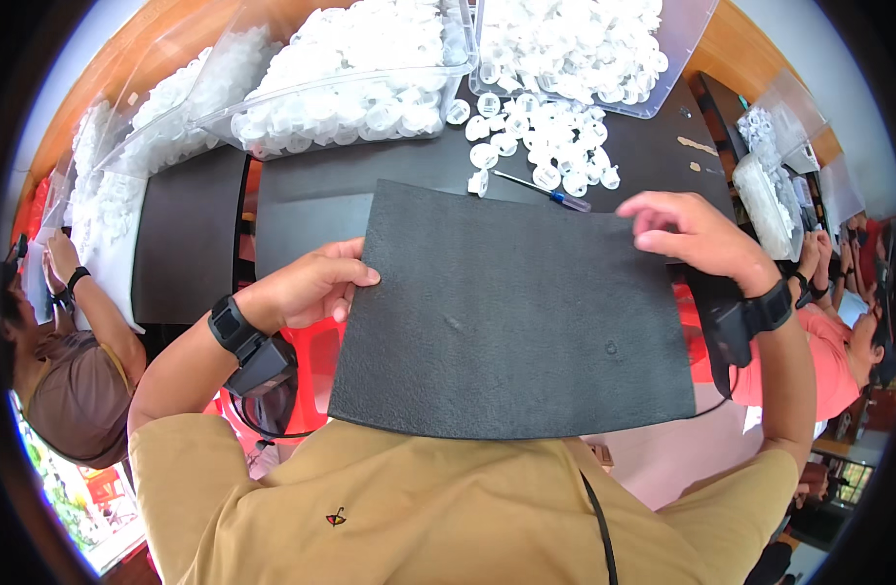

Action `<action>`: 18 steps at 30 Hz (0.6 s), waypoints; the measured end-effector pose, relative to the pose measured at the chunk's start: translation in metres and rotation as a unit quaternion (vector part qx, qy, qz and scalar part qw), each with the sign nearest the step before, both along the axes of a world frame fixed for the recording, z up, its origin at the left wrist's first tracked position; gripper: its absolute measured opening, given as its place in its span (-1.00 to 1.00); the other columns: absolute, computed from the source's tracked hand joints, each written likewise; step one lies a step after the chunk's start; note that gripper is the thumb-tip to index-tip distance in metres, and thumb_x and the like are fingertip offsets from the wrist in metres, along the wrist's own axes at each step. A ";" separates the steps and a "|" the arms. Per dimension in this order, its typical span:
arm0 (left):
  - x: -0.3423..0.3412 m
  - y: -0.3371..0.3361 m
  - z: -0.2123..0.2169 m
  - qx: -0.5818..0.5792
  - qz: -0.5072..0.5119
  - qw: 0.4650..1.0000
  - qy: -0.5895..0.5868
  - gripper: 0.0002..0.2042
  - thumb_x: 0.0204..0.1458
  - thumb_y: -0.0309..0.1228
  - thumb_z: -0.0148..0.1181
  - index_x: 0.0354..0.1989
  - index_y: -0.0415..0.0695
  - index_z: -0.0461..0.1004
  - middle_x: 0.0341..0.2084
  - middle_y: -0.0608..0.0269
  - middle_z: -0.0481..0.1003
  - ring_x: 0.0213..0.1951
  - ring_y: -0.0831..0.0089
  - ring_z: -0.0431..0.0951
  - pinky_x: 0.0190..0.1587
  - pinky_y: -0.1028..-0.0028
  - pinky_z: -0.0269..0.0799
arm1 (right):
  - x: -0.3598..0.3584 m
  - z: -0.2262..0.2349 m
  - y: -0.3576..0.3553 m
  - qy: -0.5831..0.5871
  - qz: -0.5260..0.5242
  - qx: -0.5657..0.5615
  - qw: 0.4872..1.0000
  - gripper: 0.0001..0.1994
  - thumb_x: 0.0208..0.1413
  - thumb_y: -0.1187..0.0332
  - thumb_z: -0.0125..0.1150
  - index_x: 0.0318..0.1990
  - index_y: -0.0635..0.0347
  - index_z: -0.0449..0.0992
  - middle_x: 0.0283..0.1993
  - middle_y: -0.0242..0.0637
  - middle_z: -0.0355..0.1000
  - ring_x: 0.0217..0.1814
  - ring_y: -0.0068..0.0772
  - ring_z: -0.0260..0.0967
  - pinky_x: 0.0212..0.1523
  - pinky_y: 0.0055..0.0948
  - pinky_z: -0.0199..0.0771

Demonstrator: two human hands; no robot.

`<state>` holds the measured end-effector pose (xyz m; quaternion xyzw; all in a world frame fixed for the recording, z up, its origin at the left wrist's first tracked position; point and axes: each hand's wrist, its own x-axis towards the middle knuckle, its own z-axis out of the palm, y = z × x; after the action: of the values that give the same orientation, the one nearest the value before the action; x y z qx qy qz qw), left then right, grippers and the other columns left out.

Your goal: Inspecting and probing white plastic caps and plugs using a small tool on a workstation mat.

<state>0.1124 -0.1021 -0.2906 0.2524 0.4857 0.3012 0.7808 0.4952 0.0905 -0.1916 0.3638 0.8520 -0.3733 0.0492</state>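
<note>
Dark and plain, the table [307, 210] is stretched out beyond the fingers of both hands, with wood panelling seen behind it. Between those fingers a black sheet [516, 322] is held up, its far edge set over the near part of the table and its near edge brought close to the shirt [448, 517]. Its left edge is pinched by the left hand [316, 285]: the thumb is laid on top, the other fingers are bent beneath, and no gap is left. By the right hand [697, 234] the far right corner is reached; its fingers are loosely curled and slightly blurred, thumb parted from forefinger, and whether the sheet is touched there cannot be told. Just left of the right fingertips, past the sheet's far edge, a screwdriver [570, 202] is laid. Farther from the fingers, white caps [555, 141] are scattered in a loose pile. Beyond them, a bin [687, 39] is filled with more caps, and ahead of the left fingers another clear bin [458, 39] is heaped as well. Well out to the left of the left fingers, a co-worker [77, 390] is seated; another, in pink [823, 366], is seen right of the right hand.
</note>
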 end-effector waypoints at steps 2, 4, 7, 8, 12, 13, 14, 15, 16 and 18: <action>-0.001 -0.001 0.005 -0.014 0.001 1.000 0.019 -0.62 0.11 -0.48 0.04 0.14 -0.18 0.27 -0.24 0.39 0.48 -0.64 0.74 0.44 -0.64 0.74 0.38 | 0.044 -0.007 0.017 -0.015 -0.060 -0.031 0.998 -0.70 0.10 0.39 0.14 -0.01 0.26 0.45 -0.37 -0.40 0.42 -0.32 -0.62 0.31 -0.26 -0.55 0.36; -0.007 -0.009 0.003 -0.021 0.015 0.999 0.023 -0.67 0.12 -0.48 0.03 0.09 -0.14 0.30 -0.29 0.41 0.48 -0.72 0.70 0.42 -0.63 0.71 0.37 | 0.069 -0.005 0.023 -0.005 -0.111 0.014 0.994 -0.70 0.08 0.44 0.14 -0.01 0.27 0.45 -0.34 -0.38 0.42 -0.31 -0.60 0.33 -0.24 -0.54 0.37; -0.004 -0.003 0.005 -0.030 0.017 0.999 0.002 -0.64 0.11 -0.48 0.03 0.12 -0.14 0.28 -0.28 0.40 0.47 -0.71 0.70 0.43 -0.62 0.72 0.39 | 0.066 -0.012 0.017 0.023 -0.094 0.105 0.990 -0.72 0.06 0.47 0.15 -0.04 0.27 0.46 -0.33 -0.32 0.42 -0.32 -0.52 0.35 -0.25 -0.52 0.38; -0.002 0.000 0.005 -0.026 0.013 1.000 0.001 -0.62 0.11 -0.48 0.03 0.14 -0.15 0.27 -0.26 0.39 0.48 -0.71 0.70 0.43 -0.61 0.72 0.40 | 0.046 -0.014 0.009 0.039 -0.042 0.185 0.981 -0.73 0.04 0.49 0.15 -0.07 0.27 0.47 -0.34 -0.29 0.41 -0.32 -0.47 0.36 -0.25 -0.49 0.39; -0.002 0.003 0.000 -0.017 0.008 1.000 -0.005 -0.54 0.10 -0.47 0.05 0.21 -0.19 0.21 -0.25 0.42 0.44 -0.66 0.76 0.43 -0.65 0.76 0.40 | -0.034 -0.029 -0.001 0.040 0.101 0.171 0.979 -0.80 0.04 0.45 0.19 -0.16 0.26 0.49 -0.31 -0.19 0.41 -0.28 -0.19 0.43 -0.24 -0.30 0.44; 0.000 0.004 0.000 -0.016 0.010 1.000 -0.006 -0.54 0.10 -0.47 0.05 0.21 -0.19 0.21 -0.25 0.42 0.44 -0.66 0.76 0.43 -0.65 0.76 0.40 | -0.045 -0.035 0.001 0.025 0.154 0.227 0.961 -0.80 0.04 0.44 0.20 -0.16 0.24 0.50 -0.29 -0.19 0.42 -0.26 -0.15 0.43 -0.23 -0.26 0.44; 0.004 0.006 0.001 -0.012 0.003 1.000 0.000 -0.54 0.10 -0.47 0.05 0.21 -0.19 0.21 -0.24 0.41 0.45 -0.68 0.75 0.42 -0.65 0.75 0.40 | -0.051 -0.039 0.005 0.010 0.204 0.283 0.937 -0.80 0.05 0.42 0.21 -0.15 0.21 0.51 -0.26 -0.19 0.43 -0.24 -0.10 0.43 -0.22 -0.21 0.45; 0.007 0.008 0.001 -0.007 -0.004 1.000 0.006 -0.54 0.10 -0.47 0.04 0.21 -0.18 0.21 -0.24 0.41 0.45 -0.69 0.74 0.42 -0.64 0.74 0.40 | -0.054 -0.043 0.010 0.010 0.206 0.284 0.936 -0.80 0.05 0.42 0.21 -0.15 0.21 0.51 -0.26 -0.19 0.43 -0.24 -0.10 0.43 -0.22 -0.21 0.45; 0.009 0.009 0.002 -0.007 -0.002 1.000 0.005 -0.54 0.10 -0.47 0.04 0.21 -0.18 0.21 -0.24 0.41 0.45 -0.69 0.74 0.42 -0.64 0.74 0.40 | -0.057 -0.048 0.015 -0.008 0.210 0.286 0.935 -0.80 0.05 0.42 0.20 -0.15 0.20 0.51 -0.27 -0.20 0.43 -0.23 -0.09 0.43 -0.21 -0.20 0.45; 0.013 0.011 0.001 -0.004 -0.016 1.000 -0.003 -0.55 0.11 -0.46 0.04 0.21 -0.17 0.22 -0.22 0.41 0.45 -0.71 0.71 0.41 -0.63 0.73 0.40 | -0.059 -0.058 0.020 -0.027 0.214 0.289 0.933 -0.81 0.06 0.42 0.19 -0.15 0.18 0.52 -0.27 -0.20 0.43 -0.22 -0.09 0.43 -0.19 -0.19 0.45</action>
<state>0.1253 -0.0906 -0.2899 0.2565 0.4798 0.2876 0.7882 0.4358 0.1103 -0.2492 0.1809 0.9791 -0.0820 0.0438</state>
